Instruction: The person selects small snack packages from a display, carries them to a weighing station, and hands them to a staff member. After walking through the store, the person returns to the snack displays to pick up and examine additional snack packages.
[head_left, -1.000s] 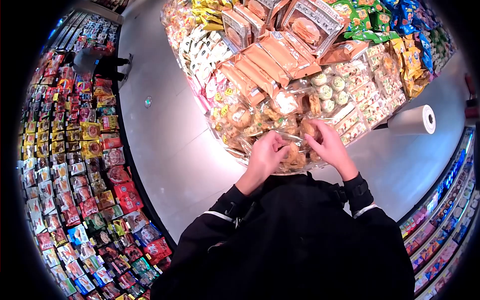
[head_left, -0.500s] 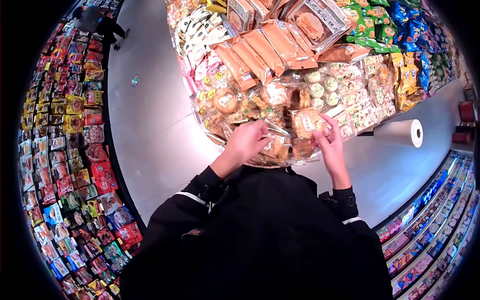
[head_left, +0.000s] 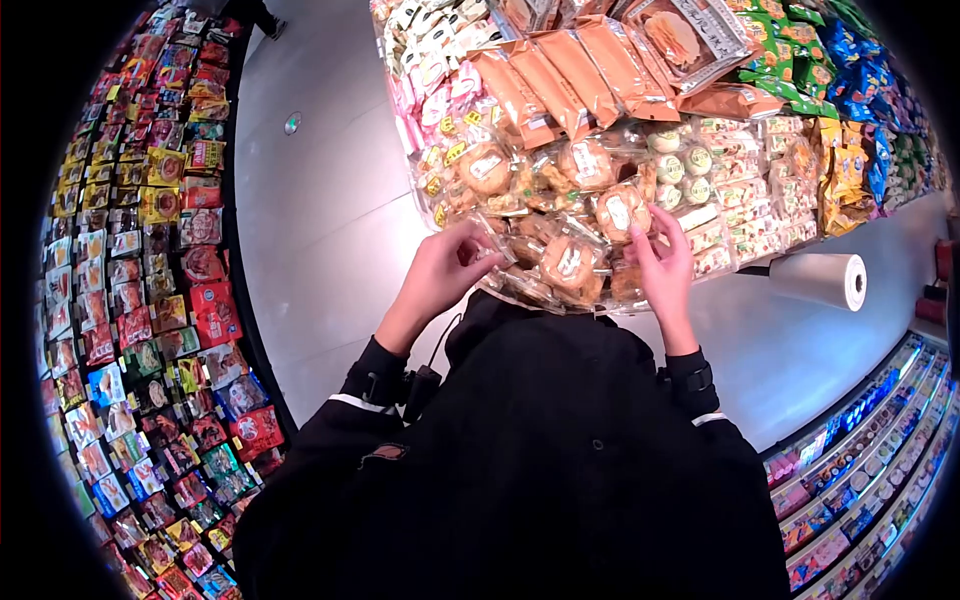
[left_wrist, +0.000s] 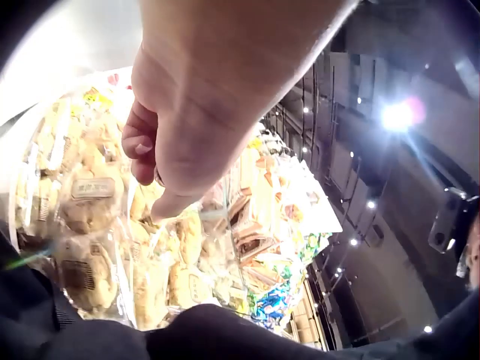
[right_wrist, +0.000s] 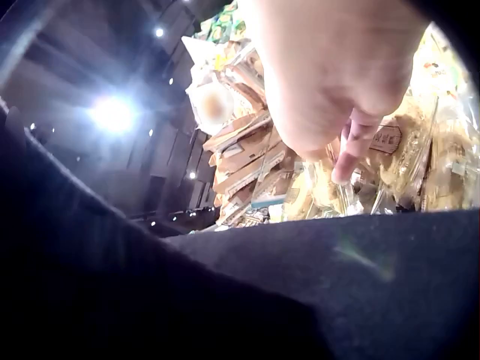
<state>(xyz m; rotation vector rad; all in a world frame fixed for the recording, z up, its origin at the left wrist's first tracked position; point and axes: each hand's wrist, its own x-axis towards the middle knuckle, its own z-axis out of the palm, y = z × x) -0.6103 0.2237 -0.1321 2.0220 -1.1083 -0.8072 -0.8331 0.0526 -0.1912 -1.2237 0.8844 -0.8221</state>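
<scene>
At the near left edge of the snack display, my left hand point(head_left: 443, 268) pinches the clear wrapper of a pastry packet point(head_left: 496, 240) between thumb and fingers. My right hand point(head_left: 666, 268) holds a round wrapped pastry point(head_left: 621, 213) with a white label by its right side, thumb toward me. Between the hands lies another labelled round pastry point(head_left: 570, 262) in clear plastic. Close up in the left wrist view, wrapped pastries point(left_wrist: 91, 196) lie beside the curled fingers. In the right wrist view the hand hides most of what it holds, with a labelled packet point(right_wrist: 386, 139) behind it.
Orange-brown packets point(head_left: 570, 80) are piled behind the pastries. Small green-lidded tubs point(head_left: 682, 160) stand to the right. A white roll point(head_left: 818, 280) sticks out from the display's right side. Shelves of packaged snacks point(head_left: 165, 300) line the aisle point(head_left: 320, 220) on the left.
The left hand has moved left, away from the right hand, drawing clear wrapper with it. The right hand has come to hold the labelled round pastry. The head view has shifted.
</scene>
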